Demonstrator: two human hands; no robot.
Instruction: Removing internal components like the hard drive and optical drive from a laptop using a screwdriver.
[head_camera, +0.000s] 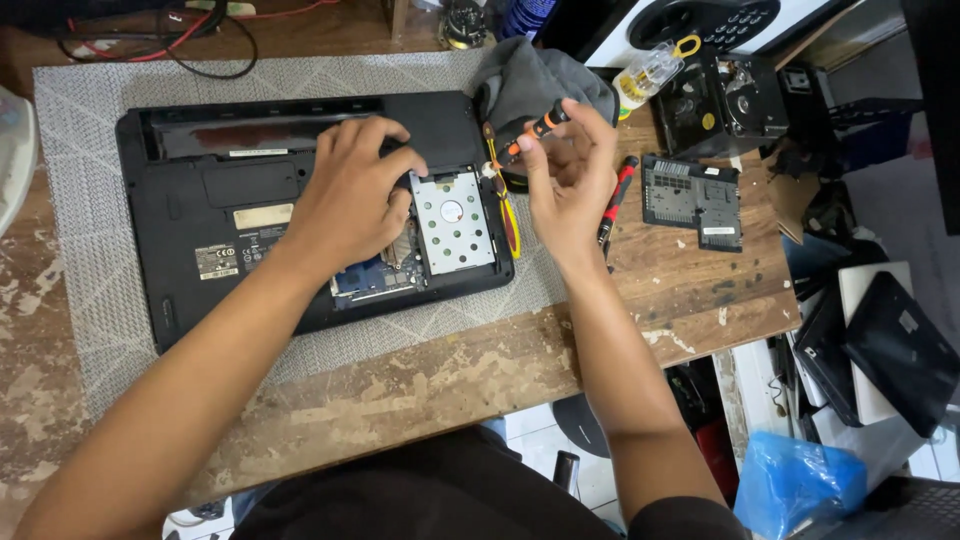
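A black laptop (200, 215) lies upside down on a grey mat (90, 110), its bottom panel off. A silver hard drive (455, 225) and a blue circuit board (360, 280) show in the opened bay. My left hand (350, 195) rests flat on the laptop just left of the drive, fingers spread and holding nothing. My right hand (570, 180) grips a small orange-and-black screwdriver (530, 135), its tip pointing down at the drive's upper right corner.
A removed black cover panel (693, 200) and a red-and-black screwdriver (617, 200) lie right of my hand. A grey cloth (530, 80), a small clear bottle (645, 75) and a black box (725, 100) sit behind. Black devices (895, 345) and a blue bag (800, 485) lie below the table's right edge.
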